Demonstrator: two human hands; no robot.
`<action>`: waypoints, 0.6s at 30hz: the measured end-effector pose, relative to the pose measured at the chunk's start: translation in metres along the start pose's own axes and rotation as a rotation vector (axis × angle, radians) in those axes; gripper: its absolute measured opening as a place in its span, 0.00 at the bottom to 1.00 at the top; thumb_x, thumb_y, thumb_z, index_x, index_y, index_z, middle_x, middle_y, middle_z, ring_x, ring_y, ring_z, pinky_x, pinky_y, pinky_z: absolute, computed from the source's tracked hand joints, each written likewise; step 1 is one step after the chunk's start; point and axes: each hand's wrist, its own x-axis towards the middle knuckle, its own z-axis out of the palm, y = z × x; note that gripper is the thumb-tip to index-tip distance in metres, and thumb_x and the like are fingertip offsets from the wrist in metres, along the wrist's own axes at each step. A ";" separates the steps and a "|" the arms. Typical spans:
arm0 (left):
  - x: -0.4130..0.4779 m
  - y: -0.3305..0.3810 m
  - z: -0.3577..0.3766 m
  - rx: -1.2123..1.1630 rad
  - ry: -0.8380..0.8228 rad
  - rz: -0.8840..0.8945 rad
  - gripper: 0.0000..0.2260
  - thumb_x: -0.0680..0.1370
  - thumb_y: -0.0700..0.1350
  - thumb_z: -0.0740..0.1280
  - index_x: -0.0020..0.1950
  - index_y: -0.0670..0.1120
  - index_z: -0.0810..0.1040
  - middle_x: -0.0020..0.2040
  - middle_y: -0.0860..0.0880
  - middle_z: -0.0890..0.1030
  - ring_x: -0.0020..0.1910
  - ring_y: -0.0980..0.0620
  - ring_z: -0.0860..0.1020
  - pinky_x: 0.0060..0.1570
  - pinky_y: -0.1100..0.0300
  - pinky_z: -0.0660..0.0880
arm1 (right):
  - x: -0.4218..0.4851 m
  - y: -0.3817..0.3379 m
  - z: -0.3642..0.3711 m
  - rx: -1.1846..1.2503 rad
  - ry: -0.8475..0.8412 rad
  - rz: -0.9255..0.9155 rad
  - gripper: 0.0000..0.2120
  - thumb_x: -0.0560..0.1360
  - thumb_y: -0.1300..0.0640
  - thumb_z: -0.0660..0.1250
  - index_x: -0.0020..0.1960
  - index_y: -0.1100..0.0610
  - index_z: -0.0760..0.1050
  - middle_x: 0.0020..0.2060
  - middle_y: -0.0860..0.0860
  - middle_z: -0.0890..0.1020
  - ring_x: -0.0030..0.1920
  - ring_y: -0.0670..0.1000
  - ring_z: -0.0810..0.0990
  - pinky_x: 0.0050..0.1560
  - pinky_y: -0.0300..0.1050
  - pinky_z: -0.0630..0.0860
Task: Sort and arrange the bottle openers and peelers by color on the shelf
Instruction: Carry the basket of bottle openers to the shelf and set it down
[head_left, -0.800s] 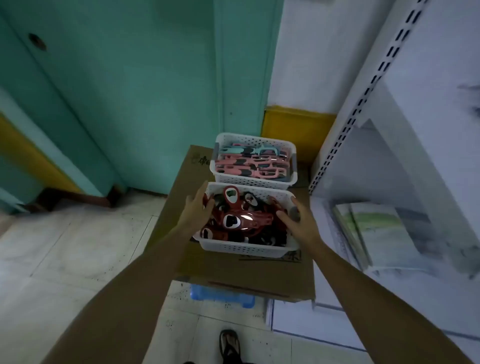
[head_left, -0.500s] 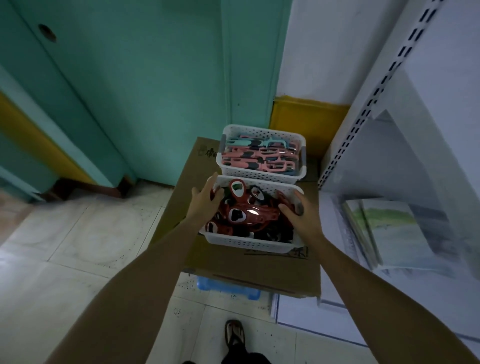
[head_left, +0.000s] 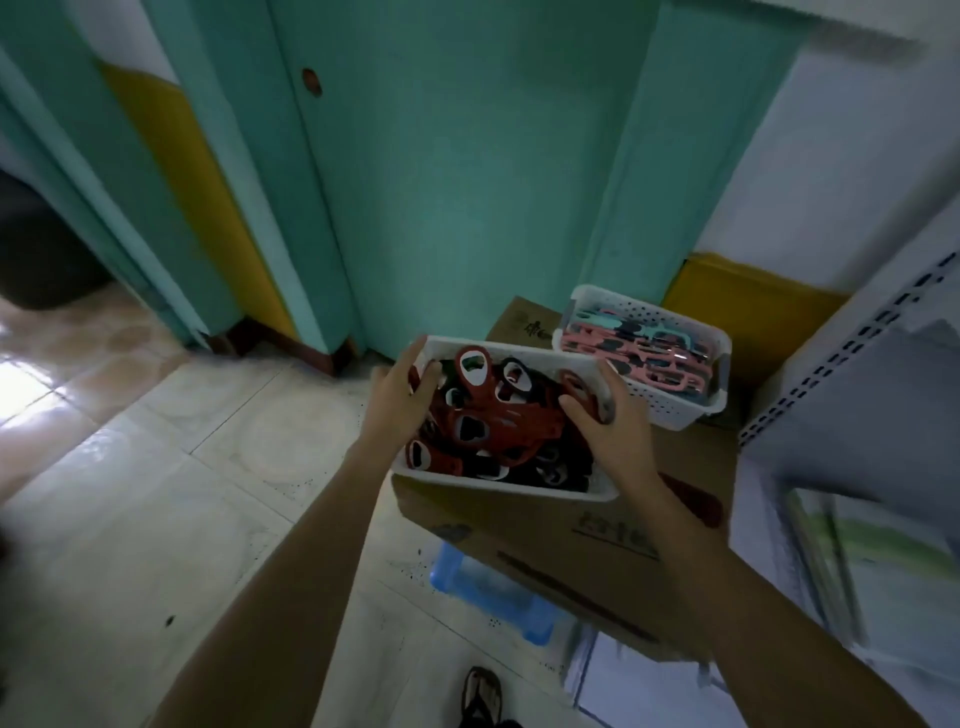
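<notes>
Gripping the white basket (head_left: 498, 486) by its short ends, the left hand (head_left: 402, 397) and right hand (head_left: 610, 421) are curling their fingers over its rim. One heap of red and dark bottle openers (head_left: 498, 415), too tangled to count, is lying inside between them. The basket is sitting over the near-left corner of the cardboard box (head_left: 561, 540). A second basket (head_left: 670, 410), two in all, is resting at the box's far right, beside the shelf (head_left: 852, 395).

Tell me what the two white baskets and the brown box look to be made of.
Near basket: likely moulded plastic, smooth white with a thin, even rim.
Far basket: same plastic look, with rows of small holes through its wall.
Box: probably cardboard, matte brown with printed lettering and a creased edge.
</notes>
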 end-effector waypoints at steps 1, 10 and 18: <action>0.000 -0.008 -0.019 -0.015 0.027 -0.009 0.23 0.79 0.58 0.57 0.74 0.58 0.60 0.64 0.40 0.72 0.63 0.41 0.71 0.61 0.54 0.69 | 0.003 -0.018 0.012 0.009 -0.032 -0.035 0.36 0.70 0.37 0.65 0.74 0.46 0.58 0.70 0.50 0.67 0.69 0.52 0.66 0.67 0.52 0.68; -0.058 -0.109 -0.214 -0.021 0.484 -0.157 0.23 0.80 0.52 0.60 0.74 0.51 0.62 0.61 0.40 0.74 0.61 0.45 0.72 0.58 0.61 0.68 | -0.006 -0.165 0.184 -0.026 -0.237 -0.324 0.39 0.68 0.35 0.66 0.74 0.50 0.60 0.35 0.43 0.60 0.34 0.37 0.59 0.30 0.31 0.59; -0.184 -0.223 -0.385 -0.008 0.833 -0.289 0.24 0.79 0.52 0.62 0.73 0.50 0.64 0.54 0.49 0.79 0.55 0.50 0.75 0.59 0.59 0.72 | -0.107 -0.294 0.357 0.106 -0.534 -0.496 0.37 0.69 0.38 0.68 0.73 0.50 0.62 0.54 0.55 0.76 0.50 0.51 0.76 0.47 0.37 0.73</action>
